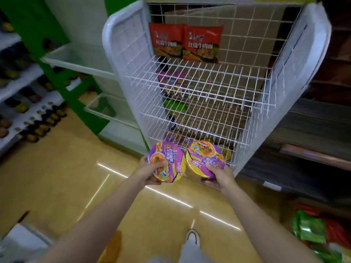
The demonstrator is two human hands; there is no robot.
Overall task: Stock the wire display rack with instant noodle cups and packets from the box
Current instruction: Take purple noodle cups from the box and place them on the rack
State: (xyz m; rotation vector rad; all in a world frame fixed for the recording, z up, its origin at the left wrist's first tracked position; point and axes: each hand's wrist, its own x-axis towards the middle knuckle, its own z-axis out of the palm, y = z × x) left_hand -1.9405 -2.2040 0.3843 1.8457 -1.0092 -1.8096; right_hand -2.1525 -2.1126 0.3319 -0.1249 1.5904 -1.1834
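My left hand [150, 172] grips a purple-and-yellow noodle cup [167, 161] by its near rim. My right hand [218, 176] grips a second purple noodle cup [206, 158] from below, thumb on the lid. Both cups are held side by side, tilted, just in front of the lowest tier of the white wire rack [199, 88]. Two red noodle packets [185, 42] stand at the back left of the top shelf. Purple and green packets [171, 84] show on the middle tiers, and more cups [177, 138] lie on the bottom tier.
Green shelving [57, 59] with bottles stands to the left. Green and red packets [311, 228] lie at the lower right. A cardboard box corner [20, 236] is at the lower left. My shoe [192, 237] is on the yellow floor.
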